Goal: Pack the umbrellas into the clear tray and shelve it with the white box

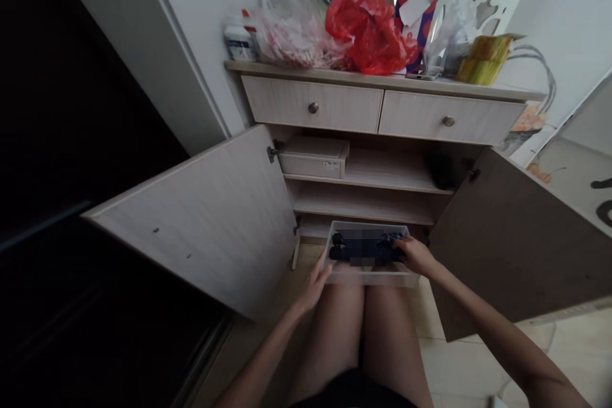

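Note:
A clear plastic bin [368,277] rests on my knees in front of an open cabinet. Dark objects [366,248] lie inside it; I cannot make out what they are. My left hand [315,284] grips the bin's left front corner, fingers curled on its rim. My right hand [415,254] reaches over the right rim into the bin, fingers closed on the dark objects.
The cabinet's two doors [210,217] [516,236] stand wide open on either side. A white box [313,156] sits on the upper shelf. Two shut drawers [313,105] lie above. On top are a red plastic bag [368,25], clear bags and a yellow packet [485,57].

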Available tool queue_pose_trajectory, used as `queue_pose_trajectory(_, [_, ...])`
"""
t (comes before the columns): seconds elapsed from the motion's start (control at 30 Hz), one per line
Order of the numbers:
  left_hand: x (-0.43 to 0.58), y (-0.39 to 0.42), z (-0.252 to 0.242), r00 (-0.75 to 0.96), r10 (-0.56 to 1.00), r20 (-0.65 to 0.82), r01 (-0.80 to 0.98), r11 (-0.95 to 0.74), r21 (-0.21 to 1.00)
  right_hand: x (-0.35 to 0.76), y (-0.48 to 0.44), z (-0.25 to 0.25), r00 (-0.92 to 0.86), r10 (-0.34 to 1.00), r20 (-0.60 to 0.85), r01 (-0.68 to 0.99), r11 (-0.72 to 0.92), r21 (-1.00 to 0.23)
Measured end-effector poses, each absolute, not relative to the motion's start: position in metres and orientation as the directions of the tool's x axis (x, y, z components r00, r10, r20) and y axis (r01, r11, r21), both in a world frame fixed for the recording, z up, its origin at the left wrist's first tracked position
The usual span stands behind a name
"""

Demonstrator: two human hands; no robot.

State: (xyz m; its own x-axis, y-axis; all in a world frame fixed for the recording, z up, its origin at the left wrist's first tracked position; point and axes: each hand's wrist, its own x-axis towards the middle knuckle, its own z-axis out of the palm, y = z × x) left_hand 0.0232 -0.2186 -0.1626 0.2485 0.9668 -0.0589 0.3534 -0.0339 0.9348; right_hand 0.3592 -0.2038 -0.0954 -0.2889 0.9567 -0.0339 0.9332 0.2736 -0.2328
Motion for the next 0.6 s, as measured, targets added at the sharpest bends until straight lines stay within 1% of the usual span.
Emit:
queue_pose_trajectory(0.13, [0.022, -0.215, -0.167, 0.248, 0.967, -0.058, 0.345, -0.032, 0.938, 0.348, -0.201, -0.096, -0.291, 0.953, -0.084, 0.956, 0.288, -0.055])
queue_pose_trajectory(0.2, [0.022, -0.213, -0.169, 0.246, 0.967, -0.062, 0.340, -0.026, 0.940, 0.349, -0.193, -0.092, -0.338, 0.932, -0.131, 0.940, 0.340, -0.007])
queue_pose_trajectory(0.23, [0.022, -0.213, -0.169, 0.245, 0.967, -0.065, 0.340, -0.022, 0.940, 0.352, -0.185, -0.088, -0.377, 0.912, -0.162, 0.925, 0.379, -0.021])
queue_pose_trajectory(0.27, [0.022, -0.212, -0.169, 0.246, 0.967, -0.070, 0.339, -0.018, 0.940, 0.357, -0.176, -0.083, -0.420, 0.889, -0.181, 0.907, 0.416, -0.059])
queue_pose_trajectory(0.33, [0.023, -0.213, -0.169, 0.253, 0.964, -0.080, 0.338, -0.011, 0.941, 0.375, -0.149, -0.068, -0.450, 0.880, -0.150, 0.890, 0.428, -0.159])
queue_pose_trajectory(0.37, [0.022, -0.213, -0.168, 0.258, 0.963, -0.080, 0.335, -0.011, 0.942, 0.387, -0.133, -0.059, -0.396, 0.914, -0.094, 0.909, 0.375, -0.184])
queue_pose_trajectory(0.4, [0.022, -0.214, -0.167, 0.262, 0.962, -0.079, 0.332, -0.013, 0.943, 0.400, -0.116, -0.051, -0.270, 0.963, -0.022, 0.949, 0.263, -0.176])
queue_pose_trajectory(0.43, [0.022, -0.214, -0.167, 0.264, 0.961, -0.079, 0.330, -0.013, 0.944, 0.413, -0.099, -0.043, -0.080, 0.995, 0.057, 0.985, 0.088, -0.151])
queue_pose_trajectory(0.47, [0.022, -0.214, -0.166, 0.259, 0.963, -0.079, 0.329, -0.011, 0.944, 0.427, -0.083, -0.036, 0.114, 0.983, 0.146, 0.987, -0.096, -0.130])
queue_pose_trajectory(0.5, [0.022, -0.214, -0.166, 0.252, 0.964, -0.082, 0.329, -0.006, 0.944, 0.440, -0.068, -0.032, 0.278, 0.937, 0.211, 0.959, -0.257, -0.123])
queue_pose_trajectory(0.53, [0.022, -0.214, -0.166, 0.246, 0.965, -0.088, 0.331, 0.001, 0.943, 0.453, -0.055, -0.029, 0.399, 0.882, 0.251, 0.917, -0.377, -0.133])
queue_pose_trajectory(0.57, [0.022, -0.214, -0.166, 0.241, 0.966, -0.096, 0.334, 0.010, 0.942, 0.464, -0.045, -0.028, 0.479, 0.838, 0.262, 0.878, -0.454, -0.152])
queue_pose_trajectory(0.6, [0.021, -0.214, -0.167, 0.237, 0.966, -0.104, 0.338, 0.018, 0.941, 0.474, -0.037, -0.029, 0.529, 0.813, 0.242, 0.848, -0.499, -0.178])
